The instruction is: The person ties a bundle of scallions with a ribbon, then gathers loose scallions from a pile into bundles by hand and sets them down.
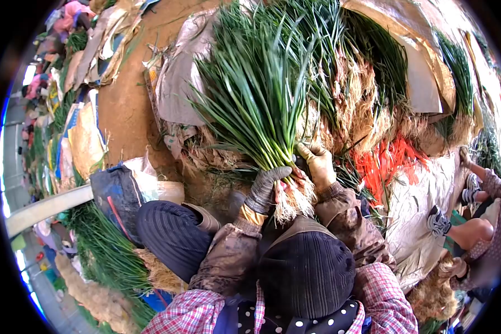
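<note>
My left hand (269, 188), in a dark grey glove with a yellow cuff, is wrapped round a bunch of green onions (259, 111). The long leaves fan out away from me, while the pale, reddish bulbs and roots (291, 199) point toward my body. On the other side of the stems is my right hand (319, 166), in a worn yellowish glove. Its fingers are curled in against the bunch just above the bulbs; the exact fingertip contact is partly hidden.
More green onions (356, 83) with tangled roots lie beyond, partly under brown sacking (414, 33). Red plastic strips (381, 167) lie to the right, beside a pale sheet (417, 206). Another person's shod foot (440, 221) is at the right. More onions (103, 245) lie at lower left.
</note>
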### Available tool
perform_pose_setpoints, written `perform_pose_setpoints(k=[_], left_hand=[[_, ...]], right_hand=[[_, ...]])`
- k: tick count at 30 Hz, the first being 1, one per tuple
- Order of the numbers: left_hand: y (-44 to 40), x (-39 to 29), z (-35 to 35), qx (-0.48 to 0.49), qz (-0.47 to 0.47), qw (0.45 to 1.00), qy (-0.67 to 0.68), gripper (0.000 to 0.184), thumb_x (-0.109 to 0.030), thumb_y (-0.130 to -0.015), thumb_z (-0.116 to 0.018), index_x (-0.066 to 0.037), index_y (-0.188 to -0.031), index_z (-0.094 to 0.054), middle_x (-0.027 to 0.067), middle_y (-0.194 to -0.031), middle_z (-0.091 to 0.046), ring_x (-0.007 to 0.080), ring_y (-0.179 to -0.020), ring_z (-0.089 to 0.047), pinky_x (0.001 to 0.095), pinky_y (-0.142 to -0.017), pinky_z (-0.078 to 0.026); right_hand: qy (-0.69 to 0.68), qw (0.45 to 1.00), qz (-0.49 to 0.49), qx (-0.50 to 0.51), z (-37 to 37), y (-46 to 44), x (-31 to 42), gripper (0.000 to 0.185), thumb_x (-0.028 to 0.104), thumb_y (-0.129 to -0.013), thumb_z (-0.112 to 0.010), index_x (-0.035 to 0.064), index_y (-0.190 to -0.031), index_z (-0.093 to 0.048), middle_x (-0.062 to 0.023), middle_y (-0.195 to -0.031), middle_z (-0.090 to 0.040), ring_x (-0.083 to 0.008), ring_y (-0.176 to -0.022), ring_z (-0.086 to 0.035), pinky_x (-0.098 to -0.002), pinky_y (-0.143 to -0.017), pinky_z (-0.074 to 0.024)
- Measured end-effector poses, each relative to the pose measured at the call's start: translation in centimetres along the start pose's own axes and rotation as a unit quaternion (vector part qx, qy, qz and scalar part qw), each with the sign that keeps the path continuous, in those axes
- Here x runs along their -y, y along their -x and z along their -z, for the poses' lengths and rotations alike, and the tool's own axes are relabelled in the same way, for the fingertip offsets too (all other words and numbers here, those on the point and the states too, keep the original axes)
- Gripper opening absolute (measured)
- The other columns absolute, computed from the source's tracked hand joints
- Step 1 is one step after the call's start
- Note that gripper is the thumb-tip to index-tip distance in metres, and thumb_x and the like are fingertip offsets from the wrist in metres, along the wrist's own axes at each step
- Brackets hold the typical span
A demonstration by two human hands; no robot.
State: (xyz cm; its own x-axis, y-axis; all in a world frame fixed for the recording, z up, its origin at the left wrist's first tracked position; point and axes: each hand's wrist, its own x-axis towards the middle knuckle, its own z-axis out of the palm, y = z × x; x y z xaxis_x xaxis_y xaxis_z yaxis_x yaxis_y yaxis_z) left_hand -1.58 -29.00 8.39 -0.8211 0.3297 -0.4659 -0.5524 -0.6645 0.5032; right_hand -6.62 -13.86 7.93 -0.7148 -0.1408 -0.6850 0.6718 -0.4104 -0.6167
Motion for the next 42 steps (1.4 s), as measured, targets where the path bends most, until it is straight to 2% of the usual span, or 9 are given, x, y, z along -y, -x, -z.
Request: perform_pose_setpoints(k=[8, 16, 18, 26, 28, 30, 33, 36, 42], left_hand=[[0.3, 0.3, 0.0, 0.048, -0.029, 0.995, 0.077, 0.044, -0.016, -0.081, -0.064, 0.006, -0.117, -0.052, 0.0171, -0.112, -0.061, 0.0257, -0.094, -0.062, 0.0367, -0.084, -0.051], [0.5, 0.3, -0.8, 0.033, -0.014, 0.994, 0.106, 0.045, -0.020, -0.079, -0.067, 0.008, -0.111, -0.053, 0.0195, -0.108, -0.061, 0.0252, -0.093, -0.062, 0.0324, -0.081, -0.053], [0.3, 0.8, 0.8, 0.021, 0.028, 0.997, 0.066, 0.045, -0.019, -0.079, -0.065, 0.008, -0.113, -0.052, 0.0200, -0.109, -0.061, 0.0245, -0.094, -0.062, 0.0323, -0.081, -0.053], [0.5, 0.0, -0.8, 0.075, 0.057, 0.988, 0.120, 0.048, -0.020, -0.080, -0.065, 0.007, -0.117, -0.051, 0.0194, -0.113, -0.060, 0.0255, -0.099, -0.061, 0.0399, -0.081, -0.054], [0.5, -0.2, -1.6, 0.086, 0.071, 0.982, 0.152, 0.053, -0.020, -0.080, -0.066, 0.006, -0.122, -0.047, 0.0188, -0.112, -0.061, 0.0255, -0.099, -0.061, 0.0397, -0.080, -0.054], [0.4, 0.0, -1.5, 0.072, 0.058, 0.987, 0.129, 0.063, -0.018, -0.079, -0.067, 0.006, -0.130, -0.039, 0.0167, -0.111, -0.061, 0.0250, -0.101, -0.061, 0.0380, -0.082, -0.054], [-0.1, 0.9, -0.2, 0.066, 0.051, 0.989, 0.124, 0.066, -0.014, -0.079, -0.067, 0.004, -0.134, -0.036, 0.0137, -0.106, -0.061, 0.0252, -0.099, -0.061, 0.0374, -0.087, -0.052], [-0.1, 0.4, -0.4, 0.105, 0.063, 0.984, 0.130, 0.065, -0.013, -0.078, -0.067, 0.004, -0.134, -0.037, 0.0130, -0.105, -0.062, 0.0249, -0.096, -0.062, 0.0367, -0.086, -0.052], [0.2, 0.6, -2.3, 0.038, 0.032, 0.996, 0.071, 0.056, -0.012, -0.076, -0.066, 0.005, -0.126, -0.047, 0.0165, -0.122, -0.057, 0.0258, -0.110, -0.057, 0.0370, -0.098, -0.044]], right_hand=[[-0.141, 0.986, -0.075, 0.052, 0.0, -1.0, 0.2, 0.017, 0.021, -0.091, -0.060, 0.0049, -0.092, -0.059, -0.0051, -0.065, -0.058, -0.0137, -0.045, -0.052, -0.0281, -0.034, -0.0427], [0.062, 0.996, -0.023, 0.054, 0.3, -2.5, -0.4, 0.011, 0.007, -0.087, -0.061, -0.0023, -0.093, -0.059, -0.0119, -0.067, -0.062, -0.0181, -0.043, -0.054, -0.0322, -0.038, -0.0458], [0.540, 0.787, 0.295, -0.050, 4.2, -4.0, -4.4, 0.016, 0.013, -0.081, -0.066, -0.0001, -0.090, -0.063, -0.0162, -0.071, -0.065, -0.0280, -0.052, -0.060, -0.0388, -0.052, -0.0513], [0.796, 0.576, -0.095, 0.162, 15.4, 3.5, -11.4, 0.016, 0.015, -0.072, -0.064, 0.0051, -0.083, -0.070, -0.0192, -0.088, -0.067, -0.0321, -0.086, -0.066, -0.0385, -0.076, -0.0534], [0.837, 0.529, -0.065, 0.125, 13.2, 2.1, -5.8, 0.023, 0.019, -0.077, -0.062, 0.0070, -0.095, -0.070, -0.0175, -0.083, -0.067, -0.0311, -0.081, -0.066, -0.0408, -0.073, -0.0530], [0.709, 0.650, 0.221, -0.163, 11.3, 0.4, -2.3, 0.017, 0.024, -0.082, -0.061, 0.0104, -0.093, -0.066, -0.0158, -0.076, -0.065, -0.0298, -0.070, -0.064, -0.0399, -0.064, -0.0522], [0.698, 0.656, 0.156, -0.242, 8.5, -4.2, 4.4, 0.024, 0.030, -0.084, -0.060, 0.0101, -0.098, -0.061, -0.0135, -0.071, -0.064, -0.0319, -0.063, -0.061, -0.0425, -0.058, -0.0490], [0.764, 0.543, 0.269, -0.223, 9.4, -5.4, 5.3, 0.023, 0.031, -0.087, -0.057, 0.0091, -0.081, -0.058, -0.0132, -0.067, -0.061, -0.0311, -0.061, -0.061, -0.0427, -0.056, -0.0480], [0.708, 0.593, 0.364, -0.124, 8.3, 1.9, -0.1, 0.018, 0.023, -0.089, -0.059, 0.0105, -0.076, -0.059, -0.0058, -0.050, -0.054, -0.0167, -0.038, -0.050, -0.0322, -0.038, -0.0429]])
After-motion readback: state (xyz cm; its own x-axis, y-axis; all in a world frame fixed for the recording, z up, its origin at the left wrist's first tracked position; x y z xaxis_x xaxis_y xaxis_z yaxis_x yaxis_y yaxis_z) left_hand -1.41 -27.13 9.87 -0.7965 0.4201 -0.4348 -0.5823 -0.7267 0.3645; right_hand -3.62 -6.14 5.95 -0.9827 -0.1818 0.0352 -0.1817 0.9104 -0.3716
